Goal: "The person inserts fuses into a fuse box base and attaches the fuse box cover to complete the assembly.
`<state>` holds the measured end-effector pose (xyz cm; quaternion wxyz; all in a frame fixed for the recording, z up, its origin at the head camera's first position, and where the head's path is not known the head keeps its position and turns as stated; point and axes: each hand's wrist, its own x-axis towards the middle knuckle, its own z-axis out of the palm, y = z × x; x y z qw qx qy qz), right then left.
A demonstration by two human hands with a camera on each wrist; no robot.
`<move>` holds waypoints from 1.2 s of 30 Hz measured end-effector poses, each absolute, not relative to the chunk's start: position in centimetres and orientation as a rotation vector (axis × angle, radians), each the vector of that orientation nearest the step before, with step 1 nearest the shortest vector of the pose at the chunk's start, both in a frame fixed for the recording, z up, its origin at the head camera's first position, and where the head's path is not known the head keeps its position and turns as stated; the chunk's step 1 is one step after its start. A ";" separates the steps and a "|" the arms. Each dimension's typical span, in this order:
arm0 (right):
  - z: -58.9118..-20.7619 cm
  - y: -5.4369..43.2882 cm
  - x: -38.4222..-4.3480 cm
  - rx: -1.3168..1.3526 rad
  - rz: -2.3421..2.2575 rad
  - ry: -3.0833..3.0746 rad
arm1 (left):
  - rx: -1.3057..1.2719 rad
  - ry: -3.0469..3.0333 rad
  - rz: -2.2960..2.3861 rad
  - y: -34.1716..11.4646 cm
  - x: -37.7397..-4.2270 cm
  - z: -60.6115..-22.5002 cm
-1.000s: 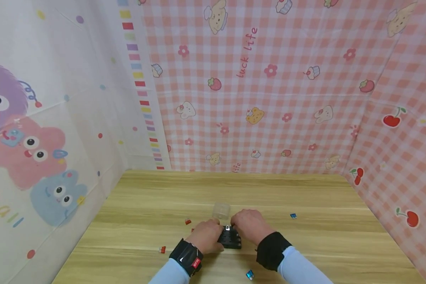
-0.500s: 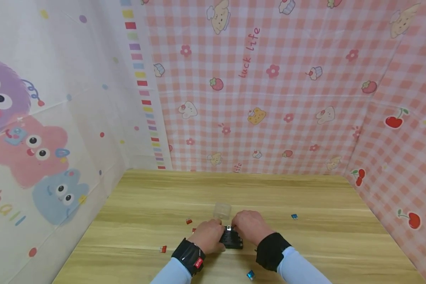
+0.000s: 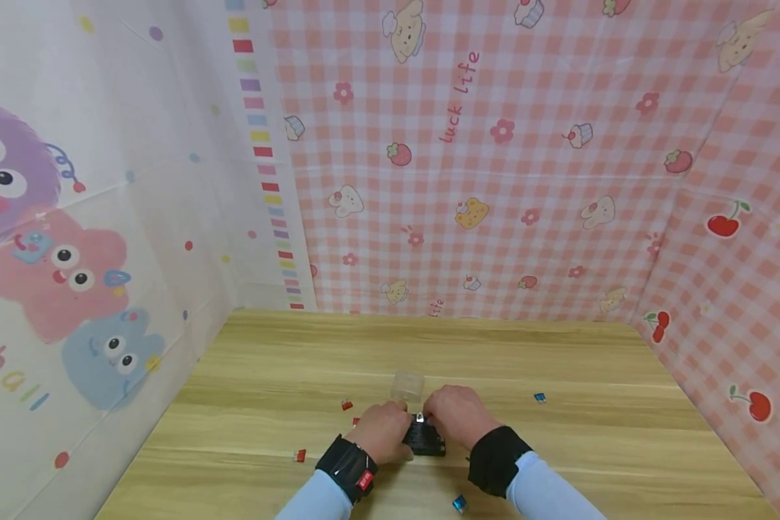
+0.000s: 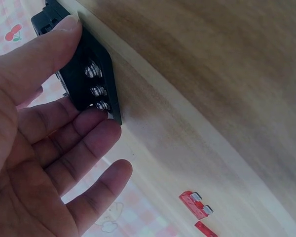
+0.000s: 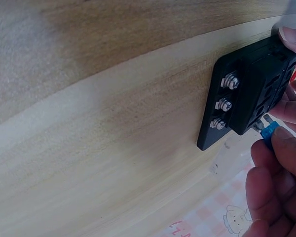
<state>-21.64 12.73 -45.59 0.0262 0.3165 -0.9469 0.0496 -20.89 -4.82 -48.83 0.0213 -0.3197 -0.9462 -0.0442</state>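
A black fuse box (image 3: 424,438) with screw terminals along its side lies on the table between both hands. My left hand (image 3: 382,432) grips it, thumb near one end and fingertips against the opposite side, as the left wrist view shows. My right hand (image 3: 460,417) pinches a blue blade fuse (image 5: 269,132) between thumb and index finger. In the right wrist view, the fuse's metal prongs point at the box's slotted top, right by its edge. Whether the prongs touch the box I cannot tell. The head view hides the fuse behind the right fingers.
Just beyond the hands sits a clear plastic cover (image 3: 407,386). Red blade fuses (image 3: 300,456) lie on the left, one partly behind my left hand. One loose blue fuse (image 3: 459,503) is close to me, another blue fuse (image 3: 540,397) farther right. Patterned cloth (image 3: 494,173) encloses the table.
The head view has shifted slightly, so everything sits a little farther right in it. Both hands keep nearly the same pose around the fuse box.
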 end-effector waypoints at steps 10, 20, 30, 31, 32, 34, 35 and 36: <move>-45.7 12.7 -21.9 0.986 0.156 -2.942 | -0.989 -2.950 -0.118 -4.7 -21.2 -48.8; -45.8 12.5 -21.9 0.978 0.142 -2.970 | -0.995 -2.940 -0.102 -4.7 -21.2 -48.8; -45.9 12.4 -21.8 0.986 0.139 -2.960 | -1.001 -2.936 -0.097 -4.6 -21.2 -48.8; -46.0 12.4 -21.8 0.986 0.137 -2.958 | -1.001 -2.937 -0.100 -4.6 -21.2 -48.8; -46.0 12.4 -21.8 0.982 0.139 -2.958 | -1.002 -2.935 -0.105 -4.6 -21.1 -48.8; -46.0 12.4 -21.7 0.983 0.139 -2.946 | -0.999 -2.936 -0.114 -4.6 -21.1 -48.8; -46.1 12.4 -21.7 0.983 0.136 -2.937 | -0.996 -2.940 -0.115 -4.6 -21.1 -48.8; -46.1 12.4 -21.7 0.981 0.136 -2.936 | -0.995 -2.941 -0.116 -4.6 -21.1 -48.8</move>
